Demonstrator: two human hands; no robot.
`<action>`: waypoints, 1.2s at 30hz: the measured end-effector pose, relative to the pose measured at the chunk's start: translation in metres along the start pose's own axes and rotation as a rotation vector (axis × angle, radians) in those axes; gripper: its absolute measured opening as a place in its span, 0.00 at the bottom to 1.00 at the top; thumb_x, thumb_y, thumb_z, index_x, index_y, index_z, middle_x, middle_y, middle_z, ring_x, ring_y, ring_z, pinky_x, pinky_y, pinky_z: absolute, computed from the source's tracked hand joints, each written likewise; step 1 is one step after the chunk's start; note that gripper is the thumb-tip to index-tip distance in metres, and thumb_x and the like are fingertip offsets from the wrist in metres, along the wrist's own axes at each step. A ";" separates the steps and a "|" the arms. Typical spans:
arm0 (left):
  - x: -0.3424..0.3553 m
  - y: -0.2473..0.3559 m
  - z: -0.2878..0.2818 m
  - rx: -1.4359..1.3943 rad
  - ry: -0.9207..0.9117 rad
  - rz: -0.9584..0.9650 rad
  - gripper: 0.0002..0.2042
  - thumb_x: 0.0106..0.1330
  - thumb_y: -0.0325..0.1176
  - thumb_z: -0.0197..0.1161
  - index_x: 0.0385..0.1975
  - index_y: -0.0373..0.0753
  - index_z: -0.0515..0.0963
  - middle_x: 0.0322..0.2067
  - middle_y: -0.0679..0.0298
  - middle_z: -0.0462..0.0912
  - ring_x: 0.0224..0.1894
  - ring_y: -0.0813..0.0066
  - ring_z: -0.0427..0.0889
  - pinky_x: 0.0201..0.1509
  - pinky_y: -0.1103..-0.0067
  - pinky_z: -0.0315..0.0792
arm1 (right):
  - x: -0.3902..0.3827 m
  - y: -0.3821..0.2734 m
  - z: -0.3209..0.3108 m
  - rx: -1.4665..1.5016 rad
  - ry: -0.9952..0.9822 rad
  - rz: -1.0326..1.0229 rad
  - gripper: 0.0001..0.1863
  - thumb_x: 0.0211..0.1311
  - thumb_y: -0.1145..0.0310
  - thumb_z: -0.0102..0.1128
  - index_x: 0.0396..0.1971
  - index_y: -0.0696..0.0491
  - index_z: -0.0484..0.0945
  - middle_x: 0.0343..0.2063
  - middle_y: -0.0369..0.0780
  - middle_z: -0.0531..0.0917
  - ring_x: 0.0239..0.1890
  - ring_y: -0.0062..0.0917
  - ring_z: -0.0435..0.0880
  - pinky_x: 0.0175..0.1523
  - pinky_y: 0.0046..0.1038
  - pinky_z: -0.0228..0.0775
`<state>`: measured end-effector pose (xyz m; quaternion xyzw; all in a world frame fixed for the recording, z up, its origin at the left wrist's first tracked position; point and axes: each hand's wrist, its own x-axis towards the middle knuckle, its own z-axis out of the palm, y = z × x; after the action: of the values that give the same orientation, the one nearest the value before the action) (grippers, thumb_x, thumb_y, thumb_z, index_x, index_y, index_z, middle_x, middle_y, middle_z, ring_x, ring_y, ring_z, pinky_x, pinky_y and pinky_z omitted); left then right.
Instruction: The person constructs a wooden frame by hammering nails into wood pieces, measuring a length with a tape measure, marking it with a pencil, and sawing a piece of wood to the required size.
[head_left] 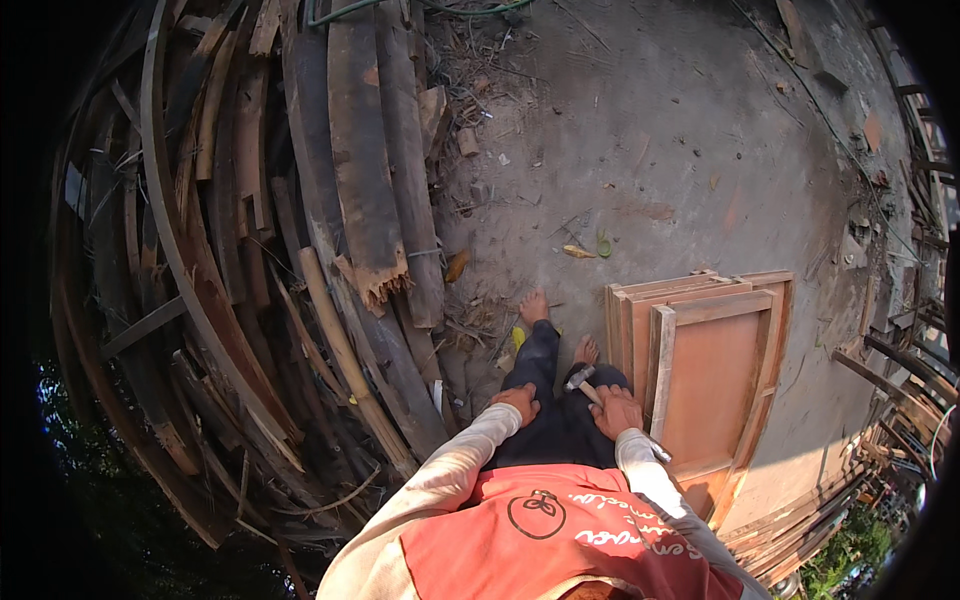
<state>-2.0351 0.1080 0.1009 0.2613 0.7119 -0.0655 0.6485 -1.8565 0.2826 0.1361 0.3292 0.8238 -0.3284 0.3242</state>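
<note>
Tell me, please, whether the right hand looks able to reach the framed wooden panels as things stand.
Probably yes: the right hand is close beside the framed wooden panels, with nothing visible between. It grips a hammer, though, so grasping one may be awkward.

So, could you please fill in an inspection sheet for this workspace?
Surface: grey, dusty ground, littered along its left side.
Things at hand: a hammer with metal head and pale handle; a stack of reddish-brown, wood-framed rectangular panels beside the right leg.
Clutter: a yellow fallen leaf, a brown fallen leaf and a short wood scrap.
Hands: left hand on the dark-trousered thigh, no tool seen in it; right hand closed on the hammer.
Cables: a green hose or cord at the top edge; nothing seen near the hands.
Surroundings: long, weathered timber planks piled at left; green foliage at lower right.
</note>
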 end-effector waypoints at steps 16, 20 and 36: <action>0.524 -0.073 -0.142 -0.505 0.559 -0.374 0.17 0.63 0.45 0.64 0.49 0.48 0.84 0.46 0.50 0.86 0.50 0.49 0.84 0.55 0.63 0.76 | 0.235 0.034 0.101 0.005 -0.048 0.045 0.11 0.58 0.59 0.62 0.39 0.46 0.79 0.32 0.38 0.77 0.38 0.37 0.79 0.43 0.43 0.73; 0.641 -0.068 -0.150 -0.408 0.693 -0.365 0.17 0.64 0.42 0.64 0.51 0.48 0.83 0.47 0.51 0.85 0.50 0.49 0.84 0.55 0.63 0.76 | 0.277 0.069 0.123 -0.039 -0.115 0.106 0.11 0.57 0.58 0.63 0.39 0.44 0.79 0.30 0.38 0.76 0.36 0.37 0.78 0.41 0.42 0.71; 0.770 -0.088 -0.170 0.058 0.761 -0.362 0.12 0.65 0.40 0.62 0.43 0.42 0.82 0.38 0.50 0.86 0.41 0.53 0.87 0.43 0.60 0.78 | 0.343 0.096 0.115 0.084 -0.182 0.146 0.13 0.52 0.60 0.64 0.38 0.47 0.79 0.30 0.39 0.74 0.36 0.38 0.76 0.40 0.42 0.68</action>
<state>-2.2435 0.3275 -0.6328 0.1558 0.9329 -0.0970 0.3100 -1.9438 0.3634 -0.2188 0.3704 0.7503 -0.3666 0.4066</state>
